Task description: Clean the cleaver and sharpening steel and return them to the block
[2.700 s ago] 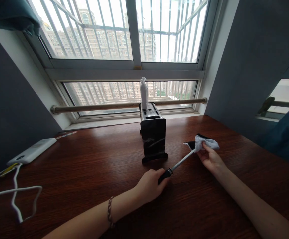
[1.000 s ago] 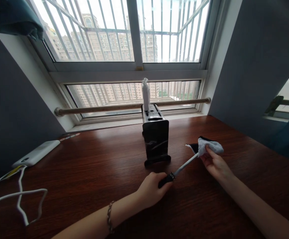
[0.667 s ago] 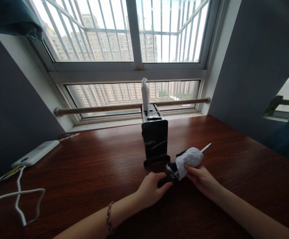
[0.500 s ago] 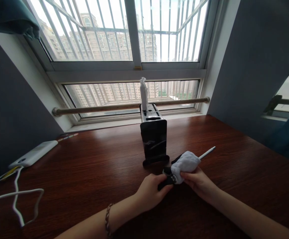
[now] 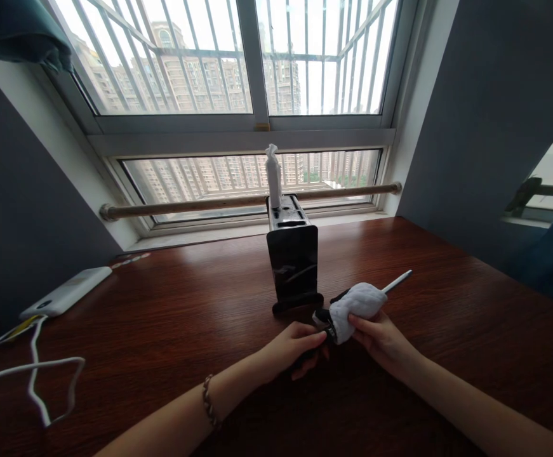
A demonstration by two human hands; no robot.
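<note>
A braided bracelet [image 5: 209, 401] circles the left forearm [image 5: 171, 420]. The left hand [image 5: 299, 348] grips the dark handle of a slender tool [image 5: 397, 281], thumb pressed along it, lower fingers curled in shadow. The right hand [image 5: 376, 333] pinches a white cloth [image 5: 359, 302] between thumb and fingers; the cloth, with black along its edge, wraps the tool next to the handle, and the pale tip juts out above the bench [image 5: 200, 298]. At left, a white cable [image 5: 33, 362] runs near a flat white device [image 5: 69, 292]. Beyond the hands stands a black holder [image 5: 295, 261], a slim white-wrapped object [image 5: 273, 179] upright at its top. Farther back, a rail [image 5: 195, 207] crosses the window [image 5: 257, 141].
</note>
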